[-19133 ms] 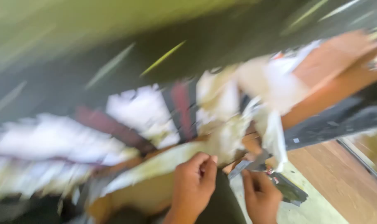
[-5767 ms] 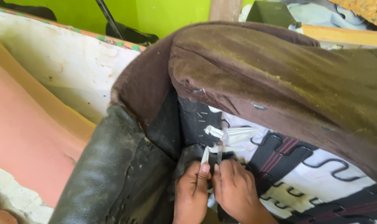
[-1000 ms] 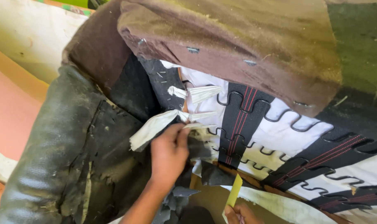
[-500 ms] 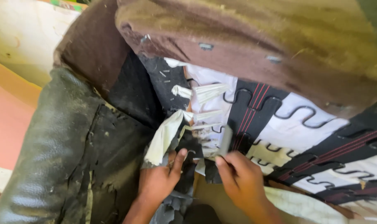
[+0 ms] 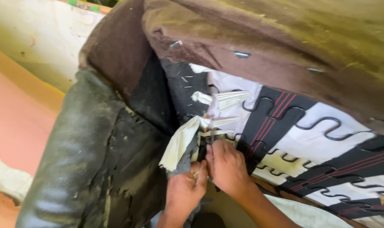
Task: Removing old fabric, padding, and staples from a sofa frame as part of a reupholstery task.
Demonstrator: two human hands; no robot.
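Note:
An upturned sofa fills the view, with brown fabric [image 5: 259, 38] on top and cracked black leatherette [image 5: 95, 160] on the left. Its underside shows white cloth, black webbing straps [image 5: 280, 122] with red stripes, and zigzag steel springs [image 5: 327, 126]. A loose white fabric flap [image 5: 181, 141] hangs off the frame edge. My left hand [image 5: 184, 192] is curled on the dark fabric edge just under that flap. My right hand [image 5: 228, 166] is beside it, touching it, fingers closed around a thin metal tool [image 5: 212, 134] that points up at the stapled edge.
Metal staples [image 5: 242, 54] dot the brown fabric's edge. A pale painted wall [image 5: 36, 46] and a pink-orange surface [image 5: 19, 126] lie to the left. More white cloth [image 5: 301, 213] sits at the bottom right under my forearm.
My right hand has come up from the bottom edge to join the left hand at the white flap. The left hand has dropped lower on the flap.

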